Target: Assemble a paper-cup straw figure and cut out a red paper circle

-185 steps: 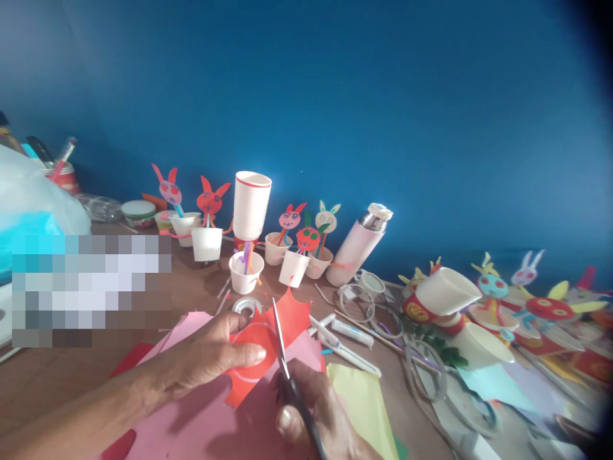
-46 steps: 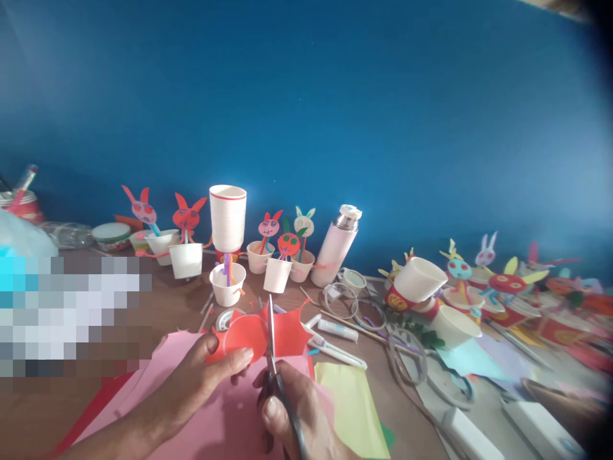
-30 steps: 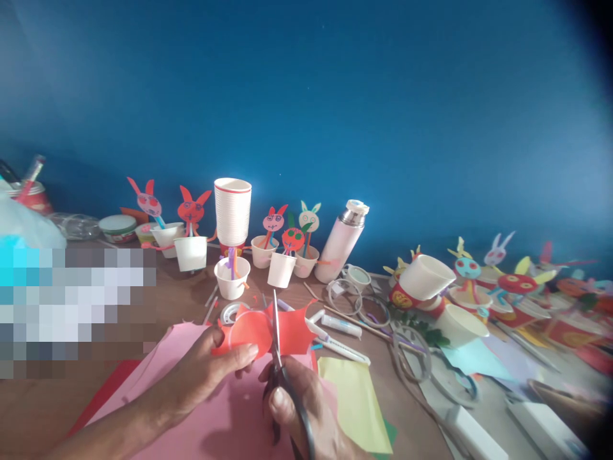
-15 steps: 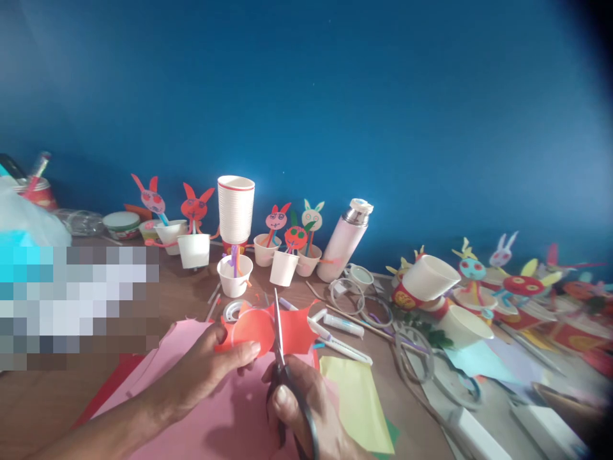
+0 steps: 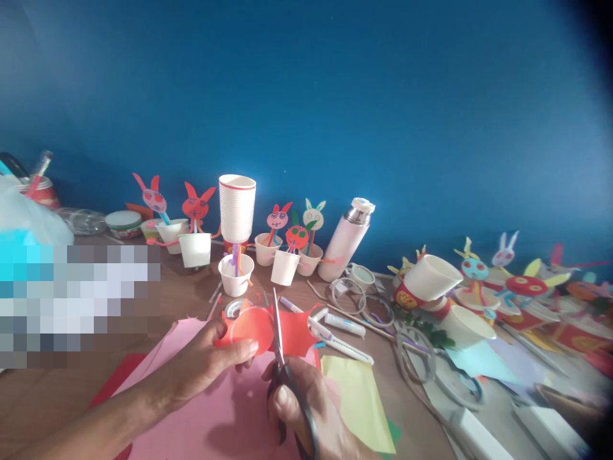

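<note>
Between thumb and fingers my left hand [image 5: 220, 351] pinches a piece of red-orange paper [image 5: 253, 327] with a rounded outline on it. My right hand [image 5: 311, 396] is closed round the dark handles of a pair of scissors [image 5: 279, 338]. The blades point up and away from me and cross the paper; the paper spreads to both sides of them. Whether the blades are parted is hard to tell. Below both hands lies a large sheet of pink paper [image 5: 191, 415], with yellow paper [image 5: 357, 402] to its right.
Behind the hands stand white cups with paper rabbit figures [image 5: 195, 249], a stack of paper cups [image 5: 237, 211] and a leaning pink thermos [image 5: 345, 243]. Pens [image 5: 345, 324] and tape rolls [image 5: 348, 295] lie to the right, with more cup figures [image 5: 474, 271] beyond.
The view has shifted very slightly. My hands, the scissors and the red-orange paper keep nearly the same positions, with the paper's right part tilting a little.
</note>
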Demonstrator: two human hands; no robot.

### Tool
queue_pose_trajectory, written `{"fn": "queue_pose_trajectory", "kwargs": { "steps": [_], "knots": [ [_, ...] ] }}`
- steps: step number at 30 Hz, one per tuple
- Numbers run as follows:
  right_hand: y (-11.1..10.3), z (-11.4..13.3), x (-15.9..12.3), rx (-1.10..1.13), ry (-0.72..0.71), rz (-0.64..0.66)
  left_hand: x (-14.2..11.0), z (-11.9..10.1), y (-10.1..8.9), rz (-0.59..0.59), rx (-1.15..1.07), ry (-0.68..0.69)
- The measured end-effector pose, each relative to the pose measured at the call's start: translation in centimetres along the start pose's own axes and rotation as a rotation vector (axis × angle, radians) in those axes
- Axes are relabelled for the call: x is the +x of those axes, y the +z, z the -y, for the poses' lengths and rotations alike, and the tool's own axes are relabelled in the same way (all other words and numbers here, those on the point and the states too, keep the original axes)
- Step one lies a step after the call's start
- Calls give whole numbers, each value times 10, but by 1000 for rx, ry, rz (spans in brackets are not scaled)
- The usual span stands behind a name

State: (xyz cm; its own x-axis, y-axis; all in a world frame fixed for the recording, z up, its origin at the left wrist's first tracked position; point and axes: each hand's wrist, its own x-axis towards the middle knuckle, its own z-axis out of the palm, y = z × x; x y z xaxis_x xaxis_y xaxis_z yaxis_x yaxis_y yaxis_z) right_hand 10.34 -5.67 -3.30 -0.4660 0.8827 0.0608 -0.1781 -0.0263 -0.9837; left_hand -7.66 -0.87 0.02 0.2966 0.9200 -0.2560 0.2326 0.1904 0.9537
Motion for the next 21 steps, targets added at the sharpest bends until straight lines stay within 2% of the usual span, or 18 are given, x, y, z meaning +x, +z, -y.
{"fn": "queue_pose_trajectory", "kwargs": {
  "steps": [3,7,13,17,21],
  "knots": [
    [0,10,0,-59,0,51,1,1,-3,32,0,0],
    [-2,14,-1,-111,1,67,-3,-8,-3,58,40,8],
    [-5,5,-2,-139,23,52,-6,-16,-4,24,93,-29],
    [-5,-5,-2,-125,-30,27,-6,-16,-6,61,85,-22],
    [-4,-1,-3,-103,-28,43,-6,-18,-6,96,99,-9]
  ]
}}
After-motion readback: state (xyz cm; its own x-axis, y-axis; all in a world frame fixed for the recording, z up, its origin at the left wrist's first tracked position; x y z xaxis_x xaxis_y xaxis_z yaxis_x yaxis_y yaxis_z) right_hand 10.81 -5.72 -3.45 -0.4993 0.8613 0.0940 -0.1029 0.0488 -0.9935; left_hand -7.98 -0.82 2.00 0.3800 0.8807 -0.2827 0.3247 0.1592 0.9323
